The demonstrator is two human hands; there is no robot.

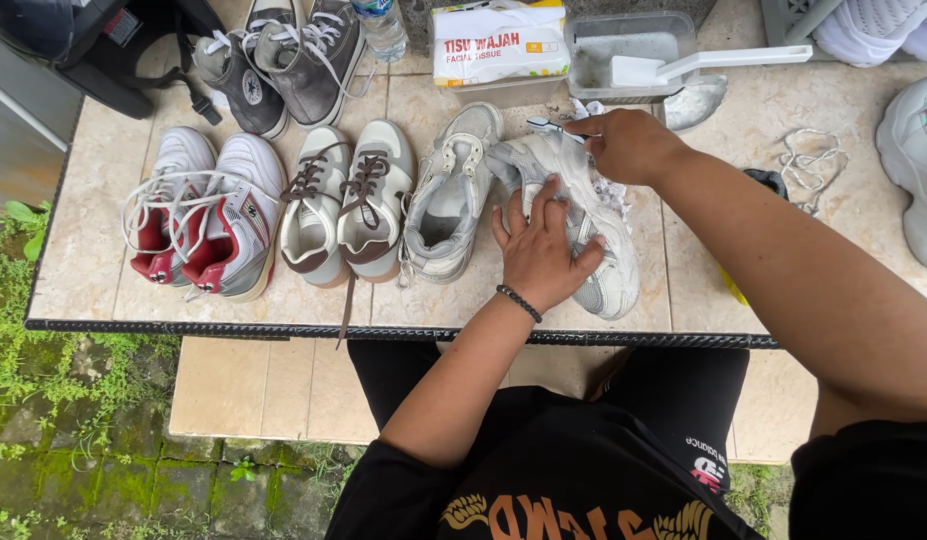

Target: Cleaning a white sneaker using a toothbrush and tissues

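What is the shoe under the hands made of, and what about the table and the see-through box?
The grey-white sneaker looks like woven mesh with smooth, likely synthetic panels; tiny holes show on its side. The table top looks like matte beige stone or ceramic tile, given the grout lines, with a dark woven-looking edge. The clear box seems to be plastic, since it is cloudy and see-through.

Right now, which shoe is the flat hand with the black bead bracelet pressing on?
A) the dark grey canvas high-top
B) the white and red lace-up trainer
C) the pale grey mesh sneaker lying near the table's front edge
C: the left hand lies flat on the pale grey mesh sneaker, far from the other pairs.
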